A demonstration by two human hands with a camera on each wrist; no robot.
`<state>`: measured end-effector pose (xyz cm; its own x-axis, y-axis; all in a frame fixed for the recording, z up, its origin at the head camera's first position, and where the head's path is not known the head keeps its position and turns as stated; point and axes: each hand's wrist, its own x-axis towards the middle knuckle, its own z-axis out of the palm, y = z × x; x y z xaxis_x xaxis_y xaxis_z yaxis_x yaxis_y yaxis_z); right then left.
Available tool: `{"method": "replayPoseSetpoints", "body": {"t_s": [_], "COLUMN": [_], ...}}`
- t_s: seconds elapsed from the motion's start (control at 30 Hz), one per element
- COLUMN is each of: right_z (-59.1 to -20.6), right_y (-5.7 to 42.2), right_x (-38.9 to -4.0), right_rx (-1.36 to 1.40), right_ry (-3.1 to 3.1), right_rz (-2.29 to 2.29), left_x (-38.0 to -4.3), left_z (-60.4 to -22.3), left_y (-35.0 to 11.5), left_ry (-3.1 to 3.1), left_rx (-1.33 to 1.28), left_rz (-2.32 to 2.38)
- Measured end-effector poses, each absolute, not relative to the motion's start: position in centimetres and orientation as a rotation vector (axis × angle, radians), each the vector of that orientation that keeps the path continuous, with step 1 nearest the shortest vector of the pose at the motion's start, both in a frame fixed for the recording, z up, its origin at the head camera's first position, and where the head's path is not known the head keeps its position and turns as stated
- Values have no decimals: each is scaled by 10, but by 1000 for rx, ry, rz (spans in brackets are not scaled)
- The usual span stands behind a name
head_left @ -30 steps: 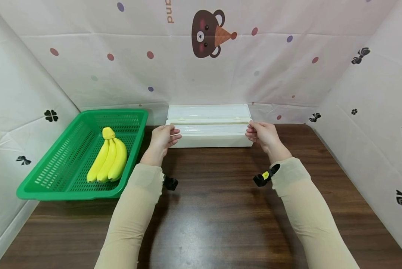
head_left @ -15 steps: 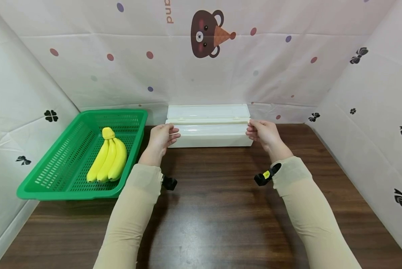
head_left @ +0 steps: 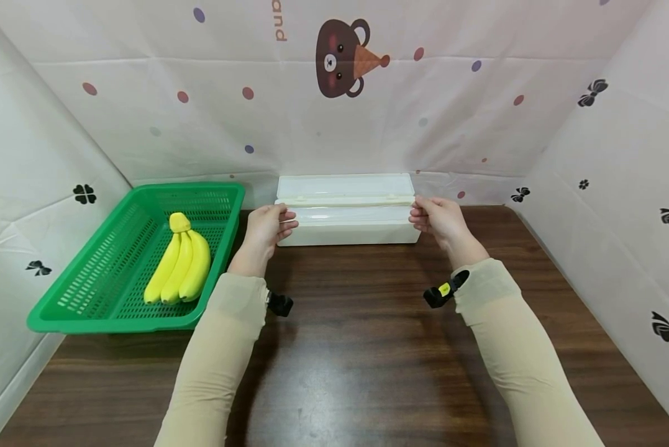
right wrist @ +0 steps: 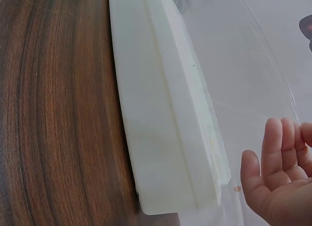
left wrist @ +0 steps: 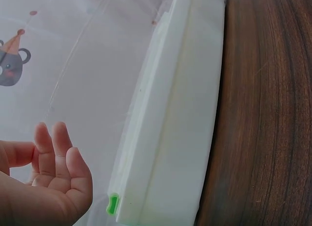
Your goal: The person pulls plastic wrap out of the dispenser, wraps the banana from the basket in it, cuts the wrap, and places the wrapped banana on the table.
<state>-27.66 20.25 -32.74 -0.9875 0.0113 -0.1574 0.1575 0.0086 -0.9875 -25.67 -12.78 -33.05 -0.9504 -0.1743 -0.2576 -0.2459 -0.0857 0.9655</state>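
A long white cling film dispenser box (head_left: 348, 234) lies against the back wall, its lid (head_left: 345, 184) tilted up behind it. Clear cling film (left wrist: 97, 104) stretches up from the box, and its free edge shows as a thin shiny line in both wrist views. My left hand (head_left: 266, 230) pinches the left corner of that film between thumb and index finger. At the opposite end, my right hand (head_left: 443, 223) pinches the other corner the same way. The remaining fingers of both hands are loosely bent. The film roll inside the box is hidden in the wrist views.
To the left stands a green plastic basket (head_left: 110, 326) holding a bunch of yellow bananas (head_left: 180, 264). A small green piece (left wrist: 113, 204) sits at the box's left end. Dark wooden table (head_left: 345, 347) stretches in front of the box. Printed white sheeting forms the walls.
Both hands keep their pinch on the cling film and stay almost in place. The head view has shifted very slightly.
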Motion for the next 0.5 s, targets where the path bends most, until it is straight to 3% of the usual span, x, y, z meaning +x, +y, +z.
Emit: {"method": "replayPoseSetpoints", "body": {"t_s": [0.5], "right_z": [-320], "right_y": [203], "right_x": [-273], "right_rx": [166], "right_ry": [2166], "right_rz": [-2161], "left_x": [-252], "left_z": [-323], "left_y": [-129], "left_ry": [2095], "left_rx": [-469], "left_rz": [2253]}}
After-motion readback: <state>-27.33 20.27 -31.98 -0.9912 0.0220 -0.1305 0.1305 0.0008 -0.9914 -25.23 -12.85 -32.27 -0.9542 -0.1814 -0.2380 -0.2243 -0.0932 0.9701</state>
